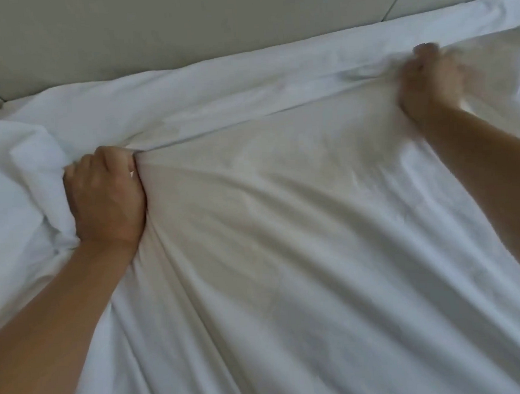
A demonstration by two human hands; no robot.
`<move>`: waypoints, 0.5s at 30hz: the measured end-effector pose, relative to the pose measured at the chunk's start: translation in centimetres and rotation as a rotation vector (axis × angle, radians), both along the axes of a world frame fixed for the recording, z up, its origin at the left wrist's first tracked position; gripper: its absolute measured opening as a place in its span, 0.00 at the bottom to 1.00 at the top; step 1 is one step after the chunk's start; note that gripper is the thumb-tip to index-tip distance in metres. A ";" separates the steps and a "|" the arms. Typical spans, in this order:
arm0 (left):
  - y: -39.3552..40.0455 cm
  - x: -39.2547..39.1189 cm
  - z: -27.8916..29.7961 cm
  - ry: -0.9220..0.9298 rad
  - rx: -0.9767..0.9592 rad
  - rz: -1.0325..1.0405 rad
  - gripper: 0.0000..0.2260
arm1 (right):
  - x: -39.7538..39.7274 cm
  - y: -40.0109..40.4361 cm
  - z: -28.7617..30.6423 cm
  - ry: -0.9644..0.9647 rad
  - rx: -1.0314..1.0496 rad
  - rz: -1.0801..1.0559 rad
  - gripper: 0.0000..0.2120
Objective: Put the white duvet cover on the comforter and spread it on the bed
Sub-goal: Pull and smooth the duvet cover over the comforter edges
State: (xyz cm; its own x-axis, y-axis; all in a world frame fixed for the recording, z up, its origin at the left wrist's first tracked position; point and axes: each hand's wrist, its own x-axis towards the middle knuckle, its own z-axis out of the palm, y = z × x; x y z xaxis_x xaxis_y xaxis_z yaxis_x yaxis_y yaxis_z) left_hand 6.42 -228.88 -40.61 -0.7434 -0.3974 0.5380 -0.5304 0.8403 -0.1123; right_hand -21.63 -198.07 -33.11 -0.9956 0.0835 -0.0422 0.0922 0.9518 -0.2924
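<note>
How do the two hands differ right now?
The left hand is near the camera and sharp; the right hand is farther up the bed and blurred. The left fist bunches a thick wad of the white cover, while the right hand grips its far edge, the exact hold unclear in the blur. Both grip the same cover.

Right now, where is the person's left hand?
In the head view, the left hand is left of centre, gripping a bunch of the white duvet cover, beside the puffy bedding.
</note>
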 end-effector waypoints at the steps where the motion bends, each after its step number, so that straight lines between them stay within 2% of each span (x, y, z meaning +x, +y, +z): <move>1: -0.2 -0.1 -0.2 0.016 -0.010 -0.005 0.10 | 0.7 -1.2 -1.5 -0.113 0.060 0.040 0.25; 3: -0.5 -0.2 -0.5 0.039 -0.018 -0.012 0.11 | 3.4 -3.9 -3.1 -0.167 0.128 0.128 0.27; 6: -0.5 -0.4 -0.5 0.042 -0.035 -0.009 0.07 | 10.0 -7.0 -3.6 -0.111 0.100 0.278 0.28; 9: -0.1 -0.2 0.2 0.064 0.085 -0.024 0.05 | 16.8 -7.6 -4.2 -0.067 0.135 0.417 0.27; 11: 0.3 0.2 1.3 0.087 0.198 -0.043 0.06 | 17.5 -7.7 -4.0 -0.104 0.146 0.413 0.27; 13: 0.7 0.9 3.6 -0.006 0.312 -0.092 0.11 | 17.1 -7.4 -2.8 -0.192 0.141 0.402 0.27; 15: -0.7 1.8 6.1 -0.219 0.418 -0.138 0.22 | 18.7 -6.9 -2.0 -0.244 0.130 0.408 0.28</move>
State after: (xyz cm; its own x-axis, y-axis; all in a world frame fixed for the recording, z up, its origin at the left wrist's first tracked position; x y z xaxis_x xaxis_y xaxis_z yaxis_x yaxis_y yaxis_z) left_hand 8.20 -229.60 -34.51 -0.8822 -0.4357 0.1784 -0.4125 0.8980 0.1534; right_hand -2.94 -204.99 -35.15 -0.9106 -0.2912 -0.2933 -0.2449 0.9518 -0.1847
